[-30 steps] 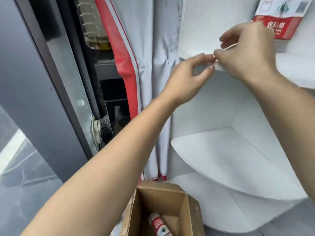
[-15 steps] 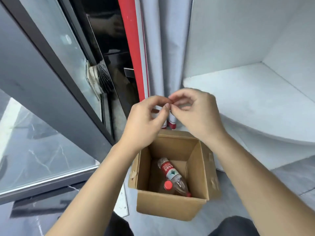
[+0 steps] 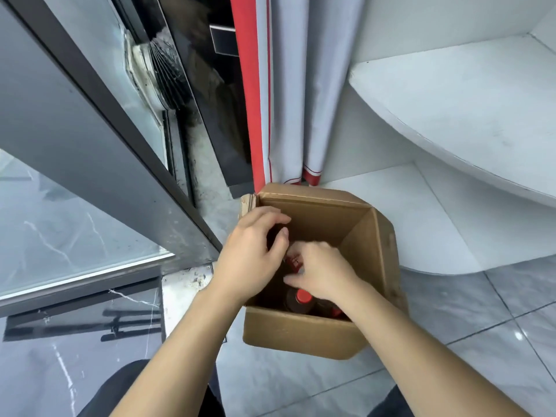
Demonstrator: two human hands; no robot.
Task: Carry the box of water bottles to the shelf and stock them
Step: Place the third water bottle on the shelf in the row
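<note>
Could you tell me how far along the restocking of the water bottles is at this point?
Done: the cardboard box sits on the floor beside the white shelf. In hand: the left hand and right hand are both down inside the box among the bottles; whether either grips one is unclear. Left: bottles remain in the box, and the visible shelf tiers hold none, so most stocking seems ahead.

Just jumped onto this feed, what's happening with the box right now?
A person is bent over an open cardboard box standing on the tiled floor beside a white corner shelf. Both hands are down inside it: the left hand near the far left corner, the right hand over a red-labelled bottle. Another bottle with a red cap lies below. Whether either grip has closed is unclear. The shelf boards in view hold no bottles.
</note>
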